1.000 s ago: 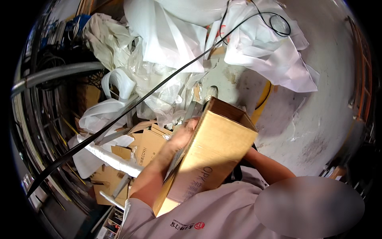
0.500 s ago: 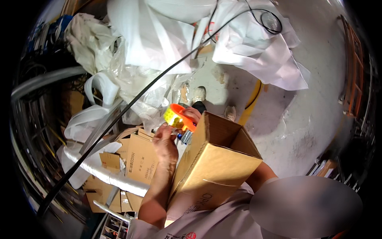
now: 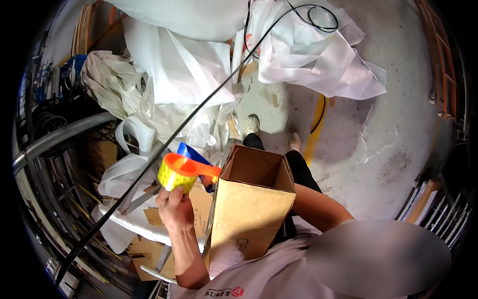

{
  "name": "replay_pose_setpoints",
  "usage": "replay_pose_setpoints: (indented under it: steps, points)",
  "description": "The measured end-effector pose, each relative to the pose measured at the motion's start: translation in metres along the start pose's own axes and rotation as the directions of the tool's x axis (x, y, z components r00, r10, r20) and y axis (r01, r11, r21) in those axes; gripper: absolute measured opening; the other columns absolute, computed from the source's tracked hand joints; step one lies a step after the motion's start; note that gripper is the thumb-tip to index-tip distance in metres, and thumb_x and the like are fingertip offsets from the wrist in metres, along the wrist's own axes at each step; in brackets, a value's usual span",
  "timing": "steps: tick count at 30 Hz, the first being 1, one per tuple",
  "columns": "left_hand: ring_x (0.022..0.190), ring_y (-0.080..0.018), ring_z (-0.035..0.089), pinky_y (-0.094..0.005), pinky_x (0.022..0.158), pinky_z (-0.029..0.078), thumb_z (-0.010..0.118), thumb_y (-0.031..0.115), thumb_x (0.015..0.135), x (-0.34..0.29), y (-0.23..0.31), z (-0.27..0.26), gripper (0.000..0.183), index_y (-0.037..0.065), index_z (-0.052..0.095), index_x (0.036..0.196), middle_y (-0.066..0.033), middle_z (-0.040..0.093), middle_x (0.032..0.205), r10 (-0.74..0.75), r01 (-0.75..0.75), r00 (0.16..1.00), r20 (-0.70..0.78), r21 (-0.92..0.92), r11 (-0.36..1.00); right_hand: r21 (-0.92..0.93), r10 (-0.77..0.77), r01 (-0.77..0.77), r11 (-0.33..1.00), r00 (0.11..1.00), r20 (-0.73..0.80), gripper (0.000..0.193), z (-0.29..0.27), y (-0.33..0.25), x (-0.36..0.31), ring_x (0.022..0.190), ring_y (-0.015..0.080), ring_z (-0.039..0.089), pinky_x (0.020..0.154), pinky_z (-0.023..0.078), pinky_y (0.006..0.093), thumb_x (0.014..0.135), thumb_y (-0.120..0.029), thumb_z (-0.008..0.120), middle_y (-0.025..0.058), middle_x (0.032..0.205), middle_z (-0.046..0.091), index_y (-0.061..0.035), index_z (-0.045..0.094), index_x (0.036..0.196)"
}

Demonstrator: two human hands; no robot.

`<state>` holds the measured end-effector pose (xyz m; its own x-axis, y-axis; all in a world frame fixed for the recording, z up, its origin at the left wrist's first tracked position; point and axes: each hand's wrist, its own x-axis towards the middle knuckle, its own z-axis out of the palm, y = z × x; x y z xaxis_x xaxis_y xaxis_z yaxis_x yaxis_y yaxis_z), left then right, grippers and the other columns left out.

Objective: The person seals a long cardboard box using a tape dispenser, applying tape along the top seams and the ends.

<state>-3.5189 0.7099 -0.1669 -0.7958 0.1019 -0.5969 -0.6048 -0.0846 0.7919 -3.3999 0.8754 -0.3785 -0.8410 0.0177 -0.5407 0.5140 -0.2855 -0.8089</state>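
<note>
My left hand [image 3: 175, 207] is closed around the yellow tape roll of an orange-and-blue tape dispenser [image 3: 180, 164], its fingers gripping the lower side. The dispenser's orange handle points right, toward the upper edge of a tall brown cardboard box [image 3: 254, 214]. That box stands against my body with its top open, and bare inner walls show. My right forearm [image 3: 323, 204] passes behind the box's right side. The box hides my right hand, so its fingers do not show.
White foam sheeting [image 3: 181, 62] and clear plastic lie ahead on the grey floor. A black cable [image 3: 199, 107] crosses diagonally in front. Flattened cardboard [image 3: 201, 207] lies beside the box, with long metal profiles [image 3: 40, 169] at left. An orange rack [image 3: 443, 55] stands at far right.
The tape dispenser has moved left, from between both hands into my left hand alone. My right hand has gone from its handle to behind the box. The box has become more upright.
</note>
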Motion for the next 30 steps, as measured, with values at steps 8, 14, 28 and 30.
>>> replay_pose_setpoints:
  steps: [8,14,28,30]
  points:
    - [0.101,-0.0284,0.069,-0.0485,0.099,0.053,0.082,0.012,0.085,-0.149,0.044,0.061,0.015,0.001,0.072,0.084,-0.0125,0.074,0.104,0.155,-0.155,0.988,0.003,-0.057,0.986,-0.366,0.196,-0.324,0.872,0.917,-0.346,0.041,-0.099,0.021,-0.17,0.086,0.0316,0.07,0.078,0.056,0.0389,0.084,-0.019,0.079,0.0205,0.097,0.07,0.0046,0.067,0.115]
    - [0.091,-0.0146,0.067,-0.0311,0.086,0.053,0.066,-0.009,0.089,-0.195,-0.013,0.071,0.016,-0.007,0.074,0.102,-0.0094,0.075,0.101,0.281,-0.291,0.945,0.17,0.037,0.956,-0.488,-0.442,0.207,0.848,0.783,-0.436,0.034,-0.086,-0.168,-0.185,0.088,0.0309,0.067,0.078,0.054,0.039,0.089,-0.011,0.074,0.0164,0.104,0.064,-0.0005,0.06,0.119]
    - [0.101,-0.0394,0.056,-0.0479,0.087,0.047,0.086,0.027,0.069,-0.178,-0.067,0.059,0.071,-0.003,0.053,0.124,-0.0212,0.058,0.115,0.531,-0.591,0.678,0.508,0.806,-0.015,-0.903,0.242,0.407,0.134,0.87,0.428,0.067,0.062,-0.333,-0.148,0.104,0.0377,0.069,0.08,0.058,0.0442,0.078,-0.018,0.076,0.0241,0.096,0.072,0.0045,0.043,0.132]
    - [0.102,-0.0358,0.055,-0.046,0.09,0.044,0.085,0.03,0.071,-0.173,-0.066,0.064,0.07,-0.004,0.052,0.122,-0.0181,0.058,0.114,0.514,-0.552,0.713,0.477,0.834,-0.008,-0.932,0.144,0.325,0.163,0.926,0.348,0.071,0.06,-0.328,-0.153,0.104,0.0387,0.069,0.082,0.057,0.0445,0.075,-0.016,0.077,0.0243,0.096,0.072,0.003,0.041,0.133]
